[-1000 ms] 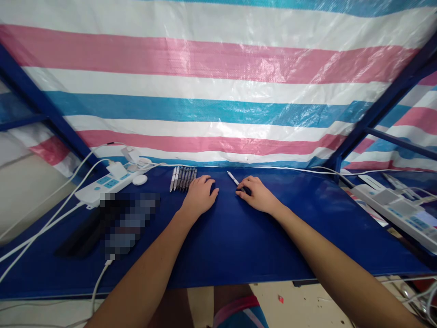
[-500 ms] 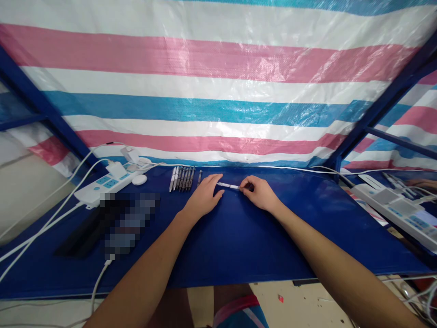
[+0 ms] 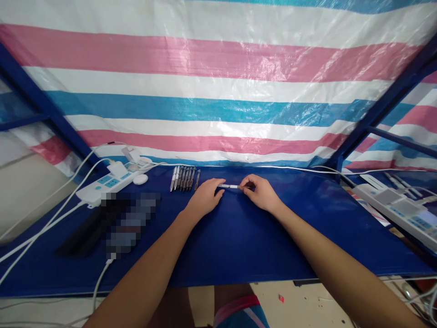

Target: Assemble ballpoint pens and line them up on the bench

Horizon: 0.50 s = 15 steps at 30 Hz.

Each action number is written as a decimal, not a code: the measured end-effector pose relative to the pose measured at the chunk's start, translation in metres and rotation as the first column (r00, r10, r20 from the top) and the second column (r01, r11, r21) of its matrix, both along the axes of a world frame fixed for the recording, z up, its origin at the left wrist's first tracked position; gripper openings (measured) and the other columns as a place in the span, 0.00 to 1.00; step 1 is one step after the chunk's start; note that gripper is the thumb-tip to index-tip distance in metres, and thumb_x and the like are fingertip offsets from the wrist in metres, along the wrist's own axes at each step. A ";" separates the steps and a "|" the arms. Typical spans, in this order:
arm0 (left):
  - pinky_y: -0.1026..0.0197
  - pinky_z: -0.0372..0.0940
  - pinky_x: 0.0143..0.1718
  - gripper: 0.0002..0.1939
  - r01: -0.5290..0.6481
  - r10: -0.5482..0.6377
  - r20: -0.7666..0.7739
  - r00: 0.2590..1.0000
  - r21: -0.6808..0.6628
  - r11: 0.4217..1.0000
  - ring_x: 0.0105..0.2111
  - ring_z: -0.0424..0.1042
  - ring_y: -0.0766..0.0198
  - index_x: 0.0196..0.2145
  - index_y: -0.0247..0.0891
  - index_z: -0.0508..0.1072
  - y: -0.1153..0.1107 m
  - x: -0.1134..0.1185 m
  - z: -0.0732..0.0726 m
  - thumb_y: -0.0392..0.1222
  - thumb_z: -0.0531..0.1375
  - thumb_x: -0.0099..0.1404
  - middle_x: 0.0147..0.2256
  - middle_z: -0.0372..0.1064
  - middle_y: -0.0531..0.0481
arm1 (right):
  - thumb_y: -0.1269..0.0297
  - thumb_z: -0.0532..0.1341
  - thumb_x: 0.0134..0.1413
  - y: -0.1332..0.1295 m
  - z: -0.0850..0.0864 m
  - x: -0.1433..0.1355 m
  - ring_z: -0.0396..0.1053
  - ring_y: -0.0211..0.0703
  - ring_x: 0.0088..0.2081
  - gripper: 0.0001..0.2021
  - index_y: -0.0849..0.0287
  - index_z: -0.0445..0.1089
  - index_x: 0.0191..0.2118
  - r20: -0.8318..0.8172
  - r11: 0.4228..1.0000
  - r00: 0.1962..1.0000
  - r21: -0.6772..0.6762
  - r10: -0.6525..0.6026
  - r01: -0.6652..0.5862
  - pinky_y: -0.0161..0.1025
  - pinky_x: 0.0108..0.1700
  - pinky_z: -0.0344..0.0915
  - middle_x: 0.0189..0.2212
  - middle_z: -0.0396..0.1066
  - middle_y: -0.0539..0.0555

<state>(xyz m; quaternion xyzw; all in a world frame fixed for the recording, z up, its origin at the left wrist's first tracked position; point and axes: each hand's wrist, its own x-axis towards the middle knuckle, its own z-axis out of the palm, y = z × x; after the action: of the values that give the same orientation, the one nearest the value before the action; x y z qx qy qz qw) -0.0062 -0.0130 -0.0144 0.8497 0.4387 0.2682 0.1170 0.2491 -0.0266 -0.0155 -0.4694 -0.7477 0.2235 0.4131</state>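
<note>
A white pen (image 3: 230, 186) lies crosswise between my two hands, low over the blue tabletop. My right hand (image 3: 258, 191) pinches its right end between thumb and fingertips. My left hand (image 3: 206, 197) rests at the other end with thumb and fingers apart; its fingertips are close to the pen, and I cannot tell whether they touch it. Left of that hand, several pens (image 3: 184, 178) stand side by side in a row, white ones at the left and dark ones at the right. One dark pen (image 3: 197, 179) sits at the row's right end.
A white power strip (image 3: 111, 182) with plugs and cables sits at the left, near a dark strip-shaped object (image 3: 90, 228) and a blurred-out device (image 3: 131, 228) on a cable. Another power strip (image 3: 396, 209) is at the right. Striped sheeting (image 3: 218, 109) hangs behind the blue tabletop (image 3: 239, 246).
The pen between my hands has turned about its length, now showing a dark mark on its side. Both hands stay nearly in place; the view has shifted slightly.
</note>
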 end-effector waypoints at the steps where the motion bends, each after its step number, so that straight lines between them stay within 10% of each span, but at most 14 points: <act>1: 0.42 0.65 0.69 0.20 -0.004 0.004 -0.003 1.000 0.000 1.000 0.62 0.74 0.49 0.62 0.40 0.75 0.000 0.000 -0.001 0.39 0.59 0.76 0.61 0.76 0.41 | 0.75 0.62 0.55 0.000 0.000 0.000 0.77 0.46 0.38 0.09 0.54 0.77 0.37 0.003 1.000 1.000 0.000 0.001 -0.001 0.43 0.44 0.71 0.38 0.80 0.52; 15: 0.47 0.73 0.56 0.14 -0.016 0.015 0.088 0.996 0.010 1.000 0.49 0.79 0.51 0.52 0.41 0.81 0.006 -0.003 0.002 0.35 0.61 0.71 0.48 0.80 0.44 | 0.70 0.64 0.59 -0.001 0.001 -0.001 0.76 0.47 0.37 0.05 0.54 0.78 0.38 0.017 1.000 1.000 -0.018 0.013 -0.013 0.44 0.43 0.71 0.38 0.81 0.53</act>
<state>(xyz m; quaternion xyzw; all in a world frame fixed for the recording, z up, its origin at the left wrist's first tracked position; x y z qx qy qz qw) -0.0093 -0.0070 -0.0124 0.8343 0.4382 0.3084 0.1294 0.2484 -0.0277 -0.0145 -0.4700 -0.7523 0.2289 0.4010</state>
